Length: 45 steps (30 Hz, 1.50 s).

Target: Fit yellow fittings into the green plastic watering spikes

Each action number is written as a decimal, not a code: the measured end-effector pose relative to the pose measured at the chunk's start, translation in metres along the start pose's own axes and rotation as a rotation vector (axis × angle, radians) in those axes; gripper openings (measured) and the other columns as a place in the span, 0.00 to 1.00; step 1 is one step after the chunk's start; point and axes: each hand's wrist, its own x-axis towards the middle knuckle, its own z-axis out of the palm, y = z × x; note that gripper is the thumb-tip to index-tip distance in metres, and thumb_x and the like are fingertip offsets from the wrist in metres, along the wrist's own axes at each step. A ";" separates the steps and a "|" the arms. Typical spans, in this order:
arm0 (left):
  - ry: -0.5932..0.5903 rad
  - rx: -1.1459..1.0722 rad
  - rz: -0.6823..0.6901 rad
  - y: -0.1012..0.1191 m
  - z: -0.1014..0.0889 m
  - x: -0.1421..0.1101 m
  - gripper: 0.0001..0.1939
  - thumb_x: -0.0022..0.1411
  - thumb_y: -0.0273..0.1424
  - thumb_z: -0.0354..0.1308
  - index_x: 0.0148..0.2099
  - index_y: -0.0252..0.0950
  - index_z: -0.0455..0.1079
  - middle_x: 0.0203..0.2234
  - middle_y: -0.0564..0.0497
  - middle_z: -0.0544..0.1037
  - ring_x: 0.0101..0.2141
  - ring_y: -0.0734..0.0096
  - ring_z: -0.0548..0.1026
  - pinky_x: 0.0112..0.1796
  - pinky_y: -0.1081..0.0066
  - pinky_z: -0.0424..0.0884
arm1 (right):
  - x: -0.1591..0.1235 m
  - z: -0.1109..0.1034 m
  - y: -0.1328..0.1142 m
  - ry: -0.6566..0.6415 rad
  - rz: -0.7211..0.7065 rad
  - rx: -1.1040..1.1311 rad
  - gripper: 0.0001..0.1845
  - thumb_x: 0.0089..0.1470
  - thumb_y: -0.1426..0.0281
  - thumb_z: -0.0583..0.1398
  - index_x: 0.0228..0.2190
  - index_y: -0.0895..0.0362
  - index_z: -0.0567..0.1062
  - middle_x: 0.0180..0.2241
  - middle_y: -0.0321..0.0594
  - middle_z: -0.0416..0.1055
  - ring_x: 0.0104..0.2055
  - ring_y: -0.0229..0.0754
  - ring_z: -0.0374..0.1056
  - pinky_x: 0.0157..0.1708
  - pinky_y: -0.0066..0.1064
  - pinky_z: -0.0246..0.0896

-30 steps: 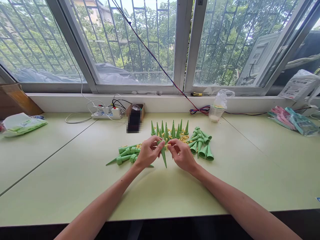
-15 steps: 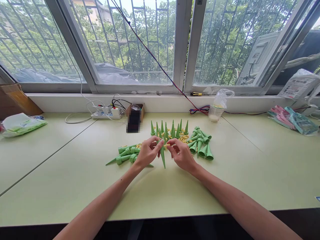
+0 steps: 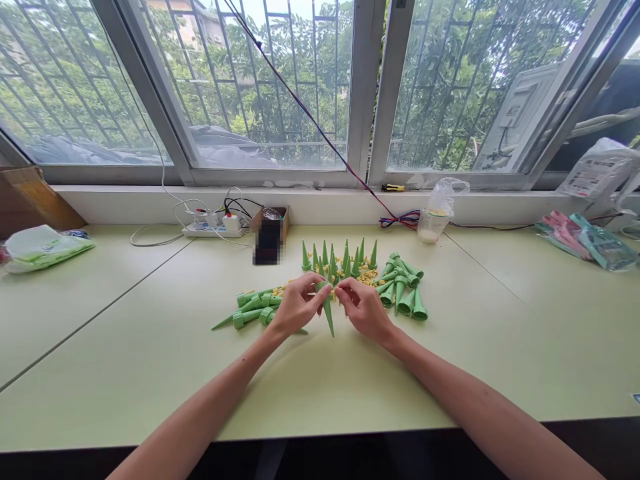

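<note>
Between thumb and fingers, my left hand [image 3: 299, 305] grips a green plastic plant watering spike [image 3: 327, 315], its tip pointing down toward me. My right hand [image 3: 365, 310] pinches a small yellow plastic piece [image 3: 336, 289] close against the spike's upper side; the fingers partly cover it. Behind both hands, several green spikes [image 3: 346, 257] stand upright among scattered yellow pieces [image 3: 367, 275]. More spikes lie in a heap [image 3: 400, 287] to the right of my right hand. Others with ribbed caps [image 3: 250, 310] lie to the left of my left hand.
A power strip [image 3: 213, 229] with cables and a small cardboard box [image 3: 286, 223] stand at the back. Farther right are a plastic cup in a bag [image 3: 433, 223] and pink and teal packages [image 3: 590, 239]. A green-white packet [image 3: 47, 250] lies far left on the table [image 3: 150, 373].
The held spike has tilted slightly, its tip shifting a little to the right. The yellow piece in my right hand shows less than before. Both hands stay nearly in place.
</note>
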 end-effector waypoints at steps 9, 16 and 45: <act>-0.017 0.008 -0.007 -0.003 0.001 0.000 0.13 0.59 0.39 0.60 0.38 0.33 0.67 0.36 0.48 0.68 0.22 0.79 0.70 0.19 0.75 0.72 | 0.001 0.000 0.002 0.009 0.017 -0.047 0.17 0.63 0.60 0.52 0.28 0.57 0.69 0.21 0.34 0.65 0.21 0.34 0.60 0.23 0.25 0.54; -0.036 0.038 0.001 -0.003 0.001 -0.001 0.15 0.56 0.39 0.63 0.39 0.33 0.67 0.37 0.48 0.70 0.22 0.81 0.70 0.20 0.76 0.72 | 0.001 0.001 0.005 0.024 0.029 -0.075 0.20 0.63 0.58 0.51 0.23 0.56 0.67 0.18 0.32 0.62 0.20 0.35 0.56 0.22 0.26 0.52; -0.061 0.055 0.031 -0.006 0.002 -0.001 0.12 0.56 0.36 0.63 0.38 0.33 0.68 0.37 0.49 0.68 0.27 0.77 0.71 0.24 0.74 0.76 | 0.002 0.003 0.011 0.050 0.024 -0.184 0.26 0.64 0.58 0.50 0.18 0.57 0.65 0.15 0.31 0.55 0.19 0.33 0.52 0.22 0.28 0.45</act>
